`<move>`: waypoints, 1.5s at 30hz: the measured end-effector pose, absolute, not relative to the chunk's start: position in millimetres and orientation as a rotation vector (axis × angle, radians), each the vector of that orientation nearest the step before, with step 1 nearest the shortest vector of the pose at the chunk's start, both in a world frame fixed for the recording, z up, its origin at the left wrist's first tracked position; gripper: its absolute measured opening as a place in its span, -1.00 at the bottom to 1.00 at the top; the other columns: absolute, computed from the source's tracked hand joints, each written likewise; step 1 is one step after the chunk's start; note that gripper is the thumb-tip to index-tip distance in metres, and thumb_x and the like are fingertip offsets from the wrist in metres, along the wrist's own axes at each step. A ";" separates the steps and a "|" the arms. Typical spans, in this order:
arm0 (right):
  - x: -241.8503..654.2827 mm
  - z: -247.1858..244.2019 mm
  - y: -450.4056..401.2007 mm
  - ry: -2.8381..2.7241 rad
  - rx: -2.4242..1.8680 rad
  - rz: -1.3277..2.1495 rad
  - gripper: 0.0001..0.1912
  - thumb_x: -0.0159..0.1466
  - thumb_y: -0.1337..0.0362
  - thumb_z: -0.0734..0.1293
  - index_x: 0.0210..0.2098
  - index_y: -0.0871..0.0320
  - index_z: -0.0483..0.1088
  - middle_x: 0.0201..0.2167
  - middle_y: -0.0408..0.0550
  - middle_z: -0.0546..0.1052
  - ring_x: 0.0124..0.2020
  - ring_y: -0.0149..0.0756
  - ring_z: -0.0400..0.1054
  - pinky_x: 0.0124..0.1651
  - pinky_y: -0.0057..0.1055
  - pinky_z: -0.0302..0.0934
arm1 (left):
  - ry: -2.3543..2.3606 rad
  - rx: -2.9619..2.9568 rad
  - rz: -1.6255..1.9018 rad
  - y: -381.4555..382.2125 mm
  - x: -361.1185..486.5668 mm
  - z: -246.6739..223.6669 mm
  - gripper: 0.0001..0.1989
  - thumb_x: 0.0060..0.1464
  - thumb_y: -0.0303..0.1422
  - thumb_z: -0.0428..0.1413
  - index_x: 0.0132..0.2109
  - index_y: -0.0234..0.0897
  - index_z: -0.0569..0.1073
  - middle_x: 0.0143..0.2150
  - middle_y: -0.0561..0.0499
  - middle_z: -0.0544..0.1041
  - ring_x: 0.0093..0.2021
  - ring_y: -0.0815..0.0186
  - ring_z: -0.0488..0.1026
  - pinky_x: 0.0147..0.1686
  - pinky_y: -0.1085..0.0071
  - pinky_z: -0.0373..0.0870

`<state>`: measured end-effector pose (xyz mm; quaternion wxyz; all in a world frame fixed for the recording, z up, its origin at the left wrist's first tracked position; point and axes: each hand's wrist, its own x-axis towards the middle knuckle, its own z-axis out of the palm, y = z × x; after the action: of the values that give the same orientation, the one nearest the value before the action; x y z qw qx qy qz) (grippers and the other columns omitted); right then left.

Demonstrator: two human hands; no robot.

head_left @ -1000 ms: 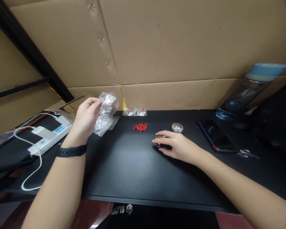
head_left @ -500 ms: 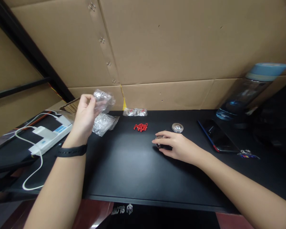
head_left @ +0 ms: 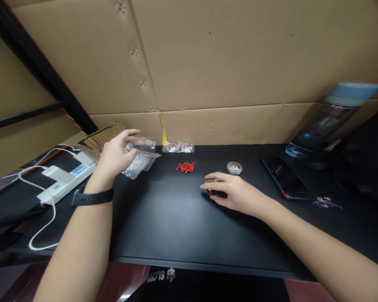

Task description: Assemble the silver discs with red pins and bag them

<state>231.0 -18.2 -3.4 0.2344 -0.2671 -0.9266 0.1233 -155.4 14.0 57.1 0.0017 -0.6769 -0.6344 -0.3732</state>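
Observation:
My left hand (head_left: 117,156) hovers over a small pile of clear plastic bags (head_left: 137,162), fingers apart and holding nothing. Some of the plastic shows behind the fingers. On the right, my right hand (head_left: 231,191) has its fingers around a small round metal piece (head_left: 211,187) on the black table; the hand covers most of it. A shiny round metal disc (head_left: 234,168) with a raised middle lies just beyond that hand. Several short red cords (head_left: 186,167) are bunched between the hands.
Two clear packets (head_left: 178,147) with round pieces lie against the cardboard wall (head_left: 239,63). A phone (head_left: 288,179), keys (head_left: 326,202) and a blue-lidded bottle (head_left: 326,119) are at right. The white power strip (head_left: 67,180) with cables and a cardboard box (head_left: 102,136) stand at left.
My left hand has let go of a crumpled plastic bag, which now lies on the pile, and its fingers have opened. My right hand stays in place.

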 end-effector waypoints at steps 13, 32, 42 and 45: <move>232.7 -3.5 -18.2 -2.554 -0.738 0.335 -0.66 0.36 0.36 0.34 0.09 0.02 0.56 0.14 0.10 0.50 -0.07 -0.23 0.56 0.07 -0.24 0.48 | -1.902 -1.921 -1.010 24.0 -184.0 47.1 -0.75 0.13 -0.12 0.21 -0.13 -0.10 0.65 -0.05 -0.03 0.68 0.03 -0.02 0.57 0.13 0.15 0.38; 232.2 -2.5 -18.6 -2.559 -0.743 0.326 -0.65 0.36 0.37 0.35 0.10 0.02 0.56 0.15 0.09 0.51 -0.08 -0.24 0.57 0.06 -0.26 0.49 | -2.177 -2.275 -0.412 29.8 -190.8 36.4 -0.59 0.17 -0.11 0.04 0.06 -0.16 0.54 0.04 -0.13 0.64 0.03 -0.04 0.57 0.04 0.16 0.43; 232.2 -1.5 -19.3 -2.547 -0.740 0.308 -0.66 0.36 0.34 0.36 0.10 0.01 0.56 0.13 0.09 0.52 -0.11 -0.23 0.57 0.02 -0.26 0.49 | -1.920 -2.175 -0.324 17.3 -125.9 32.4 -0.58 0.28 -0.08 0.04 0.18 -0.11 0.45 0.09 -0.21 0.60 0.17 -0.18 0.43 0.13 -0.09 0.17; 232.8 -1.6 -19.4 -2.560 -0.745 0.302 -0.66 0.36 0.34 0.35 0.11 0.02 0.55 0.14 0.09 0.51 -0.10 -0.23 0.57 0.03 -0.25 0.49 | -1.957 -2.089 -0.322 18.4 -125.3 28.4 -0.60 0.27 -0.16 0.05 0.19 -0.15 0.43 0.08 -0.25 0.59 0.15 -0.20 0.42 0.06 -0.08 0.18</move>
<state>232.8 -19.4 -1.6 0.2274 -0.2703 -0.9291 0.1097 -125.3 18.4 28.4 0.1303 -0.7191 -0.6735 -0.1110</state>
